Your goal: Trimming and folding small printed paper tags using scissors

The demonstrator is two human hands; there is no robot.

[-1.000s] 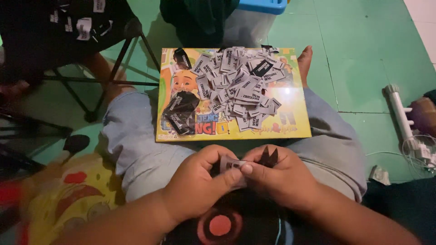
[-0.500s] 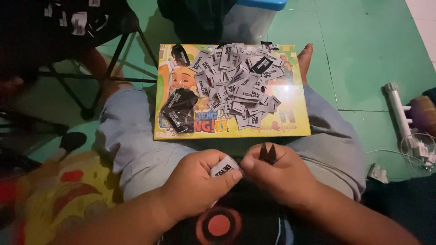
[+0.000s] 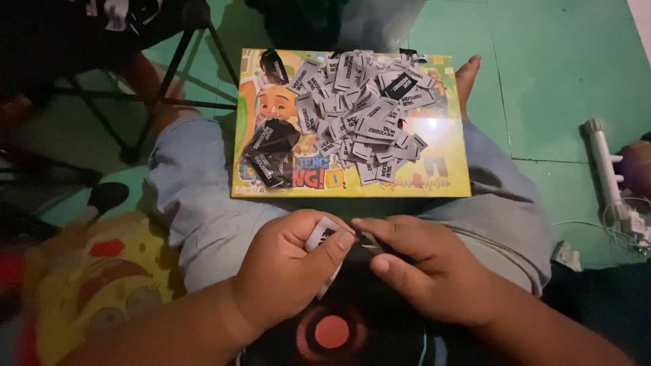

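Dozens of small grey tags (image 3: 359,112) lie heaped on the picture board (image 3: 434,169) across our knees, far of our hands, and a knee shift could spill them. Our left hand (image 3: 288,271) pinches one white tag (image 3: 324,238); our right hand (image 3: 427,268) grips something thin and dark we cannot make out.
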